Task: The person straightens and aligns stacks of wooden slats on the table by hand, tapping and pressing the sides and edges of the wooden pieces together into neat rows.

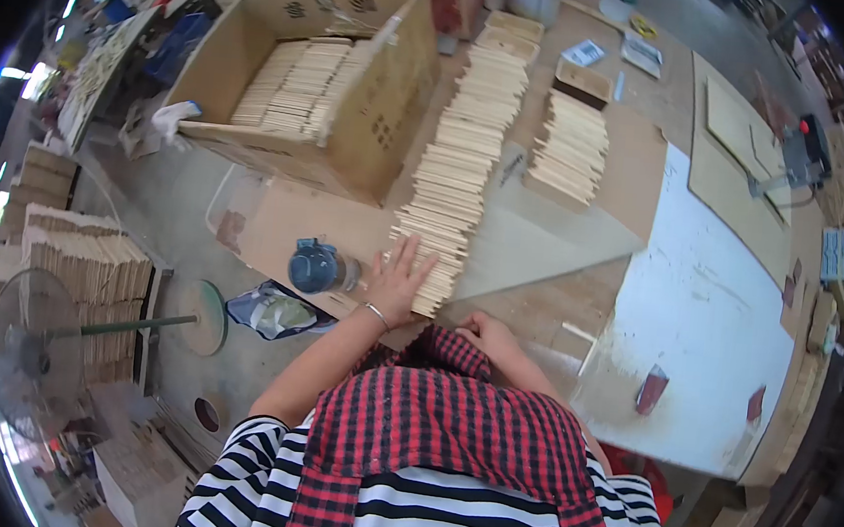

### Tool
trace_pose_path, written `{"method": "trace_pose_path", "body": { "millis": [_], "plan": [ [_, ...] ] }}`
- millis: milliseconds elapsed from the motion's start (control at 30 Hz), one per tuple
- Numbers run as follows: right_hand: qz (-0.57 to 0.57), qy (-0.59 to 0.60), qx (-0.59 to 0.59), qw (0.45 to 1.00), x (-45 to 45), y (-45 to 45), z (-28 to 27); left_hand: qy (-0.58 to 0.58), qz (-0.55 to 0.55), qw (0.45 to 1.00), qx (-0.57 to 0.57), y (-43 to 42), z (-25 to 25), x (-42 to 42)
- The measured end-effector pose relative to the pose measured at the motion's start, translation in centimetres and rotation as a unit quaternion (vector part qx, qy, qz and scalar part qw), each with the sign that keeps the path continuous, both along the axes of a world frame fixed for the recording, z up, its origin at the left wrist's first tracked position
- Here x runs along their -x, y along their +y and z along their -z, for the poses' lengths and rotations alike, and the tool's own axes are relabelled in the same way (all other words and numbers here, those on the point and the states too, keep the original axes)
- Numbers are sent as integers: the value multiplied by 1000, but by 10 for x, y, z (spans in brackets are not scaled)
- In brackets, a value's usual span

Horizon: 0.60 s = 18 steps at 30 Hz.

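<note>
My left hand (400,287) lies with fingers spread on the near end of a long row of thin, pale wooden pieces (461,157). The pieces stand packed on edge across the table. By the table's front edge, beside the red-and-black checked apron (454,352), is my right hand (486,335). Its fingers are curled in, and whatever they may hold is hidden. A shorter row of similar wooden pieces (569,151) stands to the right of the long one. Just left of my left hand is a blue-lidded jar (319,267).
A large cardboard box (380,109) holding stacked wooden pieces stands at the left. On the right lies a white board (703,318) with a dark red scrap (651,390) on it. A fan (38,350) and stacked wood (91,265) are on the left floor side.
</note>
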State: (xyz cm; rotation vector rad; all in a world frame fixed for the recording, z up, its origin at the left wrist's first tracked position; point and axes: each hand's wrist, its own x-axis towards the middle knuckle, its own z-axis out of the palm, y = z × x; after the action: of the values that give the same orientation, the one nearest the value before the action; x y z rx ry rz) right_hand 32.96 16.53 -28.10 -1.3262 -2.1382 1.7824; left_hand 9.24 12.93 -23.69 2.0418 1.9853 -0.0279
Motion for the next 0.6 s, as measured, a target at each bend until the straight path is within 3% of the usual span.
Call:
{"method": "trace_pose_path", "body": {
  "millis": [133,600],
  "plan": [
    [-46,-22,-11,999,13,5,1,16,7,997,69,10,-17,-2],
    [-75,-4,12,997,-7,6,10,-8,-26,999,29,-12,-13,-6]
  ]
}}
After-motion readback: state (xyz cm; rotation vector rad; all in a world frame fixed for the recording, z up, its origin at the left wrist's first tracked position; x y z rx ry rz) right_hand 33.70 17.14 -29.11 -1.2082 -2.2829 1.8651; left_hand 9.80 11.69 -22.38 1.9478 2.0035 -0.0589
